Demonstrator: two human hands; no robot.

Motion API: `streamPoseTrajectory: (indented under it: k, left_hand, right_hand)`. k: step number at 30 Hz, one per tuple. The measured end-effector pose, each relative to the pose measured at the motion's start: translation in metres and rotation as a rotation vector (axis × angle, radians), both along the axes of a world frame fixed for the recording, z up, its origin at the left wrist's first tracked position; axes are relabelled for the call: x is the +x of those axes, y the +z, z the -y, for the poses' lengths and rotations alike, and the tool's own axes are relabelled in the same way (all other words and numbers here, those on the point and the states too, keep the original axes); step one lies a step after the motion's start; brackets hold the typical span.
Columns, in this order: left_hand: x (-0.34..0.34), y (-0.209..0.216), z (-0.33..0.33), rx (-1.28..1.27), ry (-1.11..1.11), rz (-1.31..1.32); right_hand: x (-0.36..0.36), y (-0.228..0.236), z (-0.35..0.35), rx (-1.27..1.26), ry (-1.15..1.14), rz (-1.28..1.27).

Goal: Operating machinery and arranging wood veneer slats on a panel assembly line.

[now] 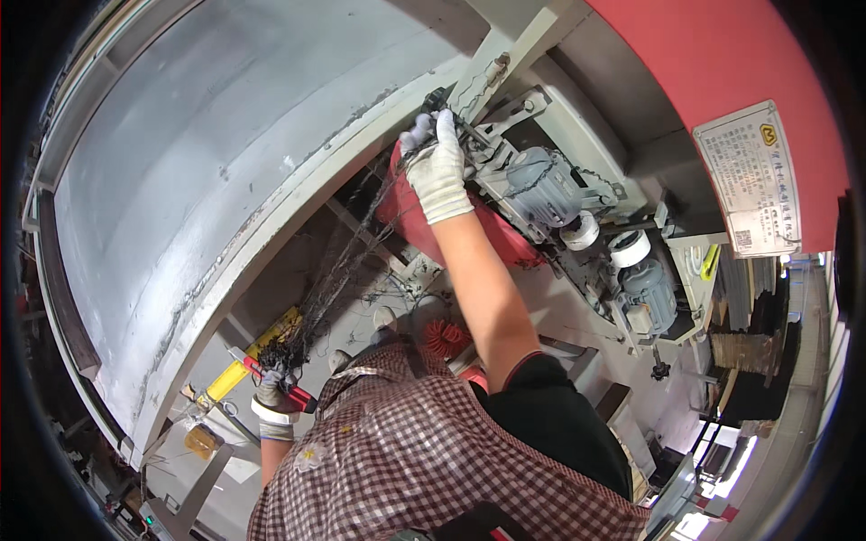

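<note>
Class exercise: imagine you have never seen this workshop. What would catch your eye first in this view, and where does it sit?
First, the right hand in a white glove, raised to the grey machine parts at top centre. Then the tangle of dark thread running down to the gloved left hand, low left, which grips a red-handled tool. A big red panel fills the upper right.
</note>
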State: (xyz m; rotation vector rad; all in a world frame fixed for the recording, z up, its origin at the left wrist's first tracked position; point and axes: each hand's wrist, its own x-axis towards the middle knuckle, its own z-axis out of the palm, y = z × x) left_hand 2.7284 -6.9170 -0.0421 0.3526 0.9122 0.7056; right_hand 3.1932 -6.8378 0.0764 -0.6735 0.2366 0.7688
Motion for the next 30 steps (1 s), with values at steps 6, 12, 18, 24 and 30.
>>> streamPoseTrajectory:
  k: [6, 12, 18, 24, 30]
  left_hand:
    - [-0.005, -0.006, -0.009, -0.018, 0.023, -0.078]
    - [-0.016, 0.001, -0.049, -0.034, -0.007, -0.034]
    - [-0.013, 0.002, -0.044, 0.006, 0.024, -0.103]
    - [-0.039, -0.037, -0.019, -0.02, -0.15, -0.201]
    - [-0.074, -0.059, -0.012, -0.045, -0.197, -0.162]
  right_hand:
    - [-0.111, -0.012, 0.085, -0.098, 0.528, 1.853]
    - [-0.159, -0.142, 0.224, -0.137, 1.282, 0.885]
    - [-0.033, -0.151, 0.256, -0.368, -0.339, 0.399]
    - [0.003, -0.093, 0.149, 0.206, -0.007, 0.424]
    - [-0.079, -0.003, 0.157, -0.019, -0.185, 0.432]
